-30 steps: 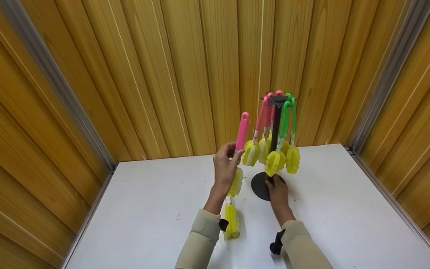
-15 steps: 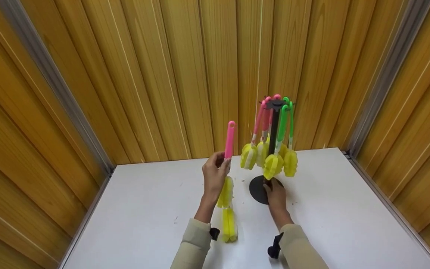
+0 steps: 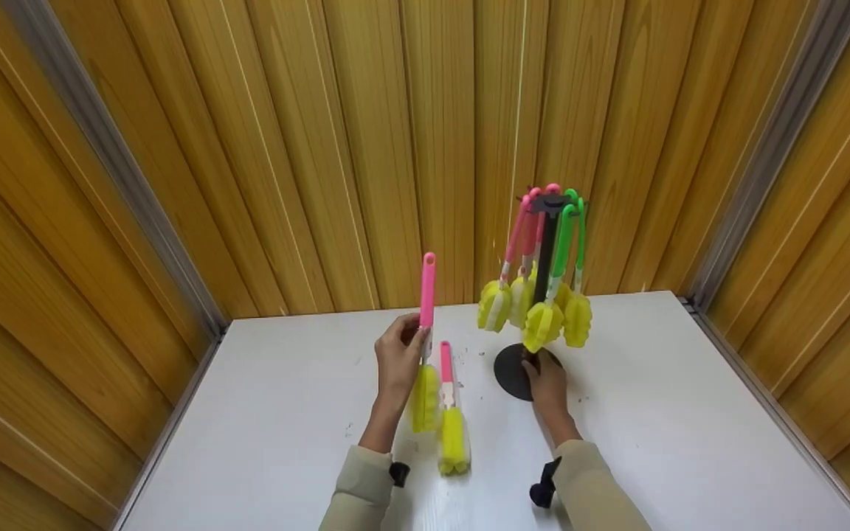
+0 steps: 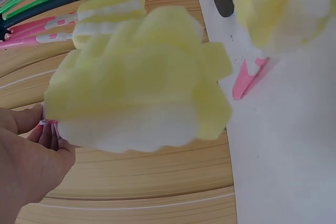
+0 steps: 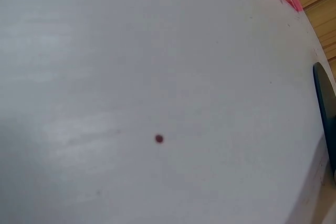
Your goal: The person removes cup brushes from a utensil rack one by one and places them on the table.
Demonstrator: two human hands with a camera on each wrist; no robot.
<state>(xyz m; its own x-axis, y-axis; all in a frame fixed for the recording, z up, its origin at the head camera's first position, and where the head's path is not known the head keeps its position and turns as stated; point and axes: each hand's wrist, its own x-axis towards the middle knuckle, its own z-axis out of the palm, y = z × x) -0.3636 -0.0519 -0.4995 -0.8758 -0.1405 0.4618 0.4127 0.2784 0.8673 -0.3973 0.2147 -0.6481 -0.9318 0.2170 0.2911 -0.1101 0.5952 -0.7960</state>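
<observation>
My left hand pinches a pink-handled sponge brush near the bottom of its handle. The brush stands upright in the air, its yellow and white sponge head hanging down and filling much of the left wrist view. A second pink-handled sponge brush lies on the table just right of it. With my right hand I grip the lower pole of a black stand, right above its round base. Several pink and green brushes hang from the hooks at its top.
The white table is bounded by a wood-patterned wall behind and similar panels at both sides. Grey metal posts mark the corners. Small dark specks dot the tabletop.
My left hand has moved left and a little down with its brush, away from the stand, uncovering the handle of the lying brush. My right hand keeps hold of the pole.
</observation>
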